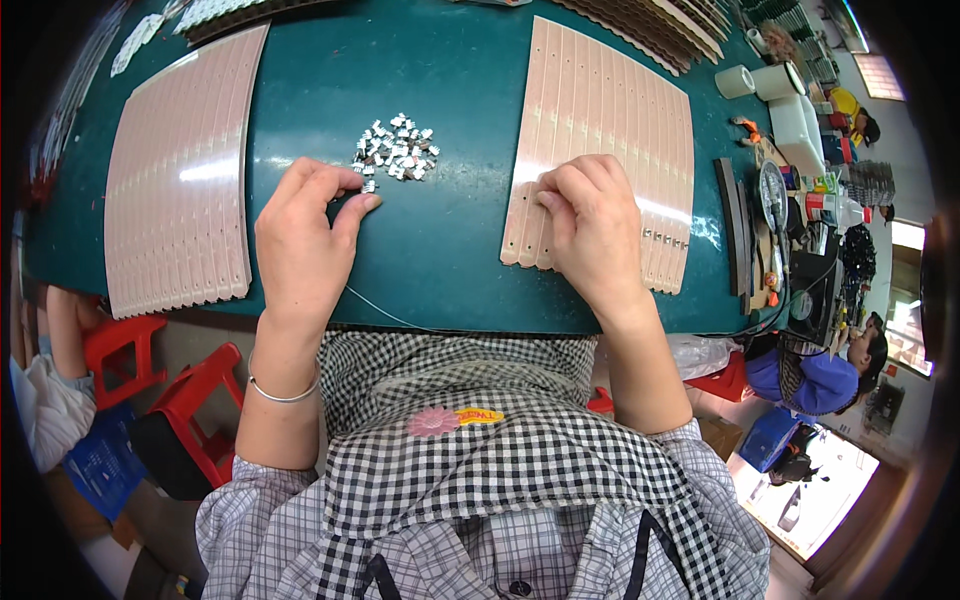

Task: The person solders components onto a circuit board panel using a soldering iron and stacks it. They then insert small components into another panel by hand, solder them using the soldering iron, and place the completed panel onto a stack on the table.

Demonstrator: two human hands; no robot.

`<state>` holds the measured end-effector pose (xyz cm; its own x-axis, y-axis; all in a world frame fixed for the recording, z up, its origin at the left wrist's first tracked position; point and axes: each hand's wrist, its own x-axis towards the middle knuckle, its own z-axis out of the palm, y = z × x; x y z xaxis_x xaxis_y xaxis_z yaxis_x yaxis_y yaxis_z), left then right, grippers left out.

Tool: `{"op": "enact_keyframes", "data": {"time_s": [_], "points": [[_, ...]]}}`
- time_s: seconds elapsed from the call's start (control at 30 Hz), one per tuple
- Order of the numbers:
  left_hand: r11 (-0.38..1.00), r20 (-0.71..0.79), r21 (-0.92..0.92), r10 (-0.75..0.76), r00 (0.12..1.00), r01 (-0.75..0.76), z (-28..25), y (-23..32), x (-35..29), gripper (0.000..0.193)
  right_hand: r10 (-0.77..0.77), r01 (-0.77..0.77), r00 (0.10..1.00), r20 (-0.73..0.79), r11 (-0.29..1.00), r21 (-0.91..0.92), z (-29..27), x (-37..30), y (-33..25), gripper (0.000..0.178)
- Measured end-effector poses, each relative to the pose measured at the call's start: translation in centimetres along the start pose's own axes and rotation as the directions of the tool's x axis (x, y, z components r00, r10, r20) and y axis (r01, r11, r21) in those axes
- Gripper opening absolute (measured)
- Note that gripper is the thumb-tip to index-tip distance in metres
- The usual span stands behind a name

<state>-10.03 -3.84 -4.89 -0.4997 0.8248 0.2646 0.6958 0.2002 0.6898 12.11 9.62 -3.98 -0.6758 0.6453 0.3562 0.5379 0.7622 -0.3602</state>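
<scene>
Two bare hands are at work over a green table [330, 80], each busy on its own side. From where I stand, the left hand [300, 235] is at the near edge of a loose heap of small white pieces [400, 148], some showing dark parts. Its thumb and forefinger are curved toward each other with a narrow gap at the tips, and one small piece [369, 187] sits right there between them; whether it is pinched firmly, I cannot tell.

The right hand [598, 225] is over the right-hand panel [600, 110], a pinkish sheet of narrow strips lying side by side. Its thumb and fingers are bunched together near the panel's left side, and I cannot tell if anything is caught between them. Just to the right of that hand, a short row of small fittings [665, 239] runs across the strips.

Another such sheet, the left-hand panel [180, 170], lies beyond the left hand, with the heap between the two panels. White rolls [778, 80] stand near the table's right end, and orange-handled pliers [747, 128] lie close to them.
</scene>
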Motion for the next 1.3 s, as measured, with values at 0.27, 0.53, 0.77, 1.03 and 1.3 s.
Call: {"op": "enact_keyframes", "data": {"time_s": [0.27,0.53,0.77,1.03,1.3], "points": [[0.999,0.03,0.015,0.038,0.999,-0.039,-0.1,0.0,0.2,0.017,0.004,-0.004,1.0,-0.016,1.0,-0.015,0.1,-0.1,-0.2,0.007],[0.996,0.01,0.02,0.085,0.996,-0.085,0.0,-0.2,0.2,0.008,0.023,-0.022,1.0,0.016,0.998,-0.064,0.3,-0.3,-1.0,0.006],[0.657,0.26,-0.686,-0.18,0.949,0.313,-0.1,2.5,-0.9,0.009,0.058,-0.058,0.998,0.0,0.998,0.035,-1.3,0.2,-0.1,0.007],[0.102,0.644,-0.75,-0.116,0.756,0.654,2.1,4.4,-2.0,0.012,0.068,-0.05,0.997,-0.036,0.927,0.371,-3.2,-0.1,-3.6,0.012],[-0.308,0.81,-0.555,0.01,0.586,0.772,2.7,5.3,-2.6,0.015,-0.151,0.218,0.966,-0.21,0.912,0.347,-2.1,-0.8,-5.2,0.021]]}}
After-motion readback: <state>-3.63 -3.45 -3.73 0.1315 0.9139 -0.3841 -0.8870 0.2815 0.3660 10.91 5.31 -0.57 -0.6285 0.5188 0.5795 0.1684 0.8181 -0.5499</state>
